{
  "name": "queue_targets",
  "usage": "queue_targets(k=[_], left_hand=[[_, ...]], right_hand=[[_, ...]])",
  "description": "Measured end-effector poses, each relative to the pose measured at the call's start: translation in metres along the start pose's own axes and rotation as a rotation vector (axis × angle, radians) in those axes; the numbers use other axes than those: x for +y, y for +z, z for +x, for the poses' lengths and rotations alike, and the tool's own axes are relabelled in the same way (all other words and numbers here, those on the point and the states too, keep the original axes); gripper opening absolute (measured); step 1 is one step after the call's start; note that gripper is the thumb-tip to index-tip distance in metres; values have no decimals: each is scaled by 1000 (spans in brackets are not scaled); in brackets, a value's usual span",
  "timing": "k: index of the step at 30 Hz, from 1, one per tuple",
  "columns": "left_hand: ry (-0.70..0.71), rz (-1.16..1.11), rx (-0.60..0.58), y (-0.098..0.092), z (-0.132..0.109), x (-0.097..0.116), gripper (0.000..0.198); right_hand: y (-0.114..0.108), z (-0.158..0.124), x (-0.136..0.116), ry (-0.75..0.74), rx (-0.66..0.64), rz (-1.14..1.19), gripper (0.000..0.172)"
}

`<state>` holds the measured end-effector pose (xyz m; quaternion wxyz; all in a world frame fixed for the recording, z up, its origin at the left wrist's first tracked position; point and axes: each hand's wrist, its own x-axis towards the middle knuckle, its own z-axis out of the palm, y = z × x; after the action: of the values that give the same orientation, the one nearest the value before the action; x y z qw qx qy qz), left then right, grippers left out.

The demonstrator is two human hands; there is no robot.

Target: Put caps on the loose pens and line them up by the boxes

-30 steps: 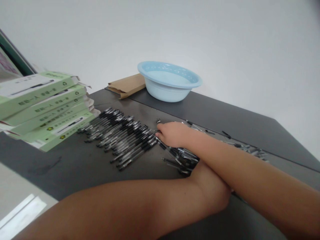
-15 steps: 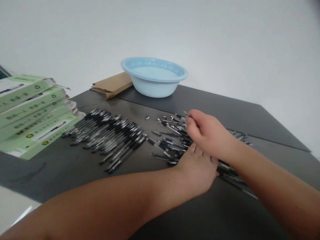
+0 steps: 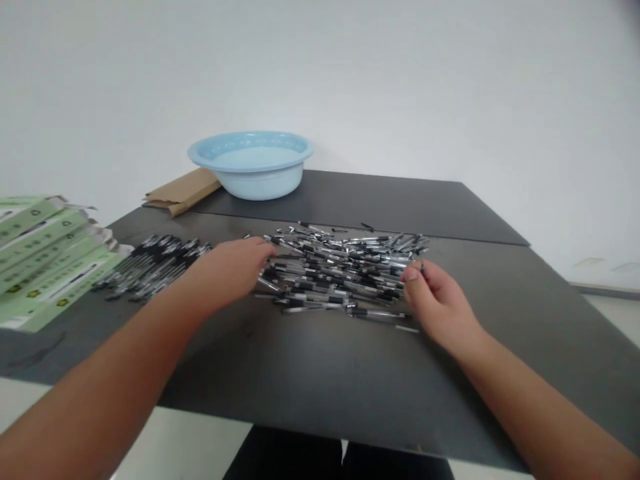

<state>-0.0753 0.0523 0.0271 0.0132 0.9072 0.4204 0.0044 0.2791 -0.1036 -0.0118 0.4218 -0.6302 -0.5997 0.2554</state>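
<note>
A loose pile of black and clear pens (image 3: 330, 273) lies across the middle of the dark table. At its left end is my left hand (image 3: 243, 263), palm down, its fingertips bent toward the pens; what they touch or hold is hidden. My right hand (image 3: 440, 300) is closed at the pile's right end, with a small dark tip showing above its fingers; the held thing is mostly hidden. Further left, partly behind my left forearm, a neater row of pens (image 3: 155, 263) lies side by side.
Green pen boxes (image 3: 50, 267) are stacked at the left. A light blue basin (image 3: 257, 177) stands at the back beside a brown paper packet (image 3: 183, 190). The dark table (image 3: 310, 373) has its front edge near my legs, and a white wall rises behind.
My hands have moved apart, the left one to the left end of the pile and the right one to its right end. The view has shifted to the right, showing more of the pile.
</note>
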Motion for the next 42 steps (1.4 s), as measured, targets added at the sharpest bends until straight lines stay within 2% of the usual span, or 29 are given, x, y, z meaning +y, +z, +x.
queue_targets(k=[2, 4, 6, 9, 11, 14, 16, 19, 24, 29, 32, 33, 36, 38, 40, 42], left_hand=[[-15, 13, -42, 4, -8, -17, 43], [-27, 22, -61, 10, -13, -25, 44], [-31, 19, -76, 18, -14, -26, 45], [-48, 8, -77, 28, -12, -24, 47], [-61, 3, -70, 32, -11, -26, 48], [-62, -6, -61, 33, -11, -31, 50], [-53, -14, -57, 32, -11, -34, 50], [-38, -30, -57, 31, -9, -37, 45], [-18, -55, -46, 29, -6, -38, 38], [-42, -50, 87, 27, -10, -25, 36], [-94, -128, 193, 21, -14, 7, 36], [-106, -193, 192, 19, -15, 23, 34], [-41, -476, 93, 14, -12, 74, 34], [26, -650, 22, 17, -6, 105, 36], [65, -878, -30, 25, 2, 128, 40], [40, -1138, -81, 35, 9, 142, 41]], right_hand=[[2, -1, -10, -52, -25, 10, 33], [3, -4, -17, -98, -106, 23, 31], [2, -9, -21, -98, -284, 78, 31], [-2, -12, -22, -33, -627, 208, 30], [-4, -13, -23, -34, -781, 232, 28], [-5, -11, -25, -73, -897, 149, 27], [-4, -11, -26, -76, -930, 66, 27], [-1, -12, -29, -81, -908, -26, 27], [0, -14, -33, -102, -795, -110, 30], [4, -15, -33, -103, -709, -129, 28], [10, -16, -31, -37, -621, -53, 26], [11, -16, -31, -10, -570, -14, 26], [12, -17, -34, 35, -404, 114, 32], [11, -18, -37, 38, -348, 165, 34], [9, -19, -39, 25, -332, 161, 32], [8, -21, -39, -28, -313, 117, 28]])
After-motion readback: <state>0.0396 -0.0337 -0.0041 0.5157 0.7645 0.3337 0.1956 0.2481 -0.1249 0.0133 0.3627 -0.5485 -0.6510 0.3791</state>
